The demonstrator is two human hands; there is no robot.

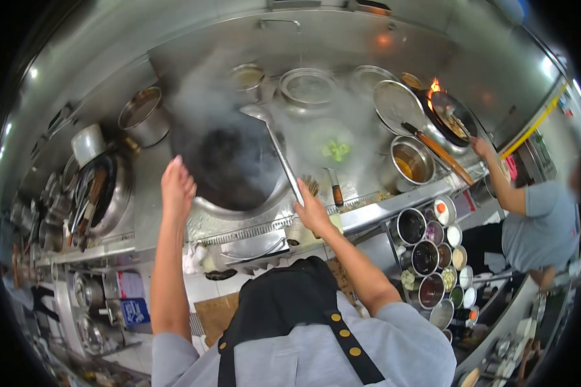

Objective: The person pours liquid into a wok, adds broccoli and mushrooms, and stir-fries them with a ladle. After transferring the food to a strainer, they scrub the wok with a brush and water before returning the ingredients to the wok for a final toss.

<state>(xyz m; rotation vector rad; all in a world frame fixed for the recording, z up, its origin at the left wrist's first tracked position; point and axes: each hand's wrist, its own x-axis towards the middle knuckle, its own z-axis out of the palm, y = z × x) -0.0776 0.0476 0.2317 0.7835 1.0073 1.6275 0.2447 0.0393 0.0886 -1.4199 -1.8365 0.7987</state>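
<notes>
A large dark wok [229, 168] sits on the burner in front of me, with steam rising over it. My right hand [314, 213] is wrapped round the handle of a long metal ladle [281, 151]. The ladle's bowl lies at the far right side of the wok. At the wok's left edge, my left hand [177, 185] is raised with its fingers curled together. Whether it holds anything is hidden. Green vegetables [336, 150] lie to the right of the wok, blurred by steam.
Right of me, a co-worker's hand [479, 147] holds a pan [454, 115] beside flames. A pot of brown liquid [412, 161] and a wooden-handled tool [442, 155] lie nearer. Several seasoning containers [426, 257] stand below the counter. Utensils [87, 206] rest in a pan at left.
</notes>
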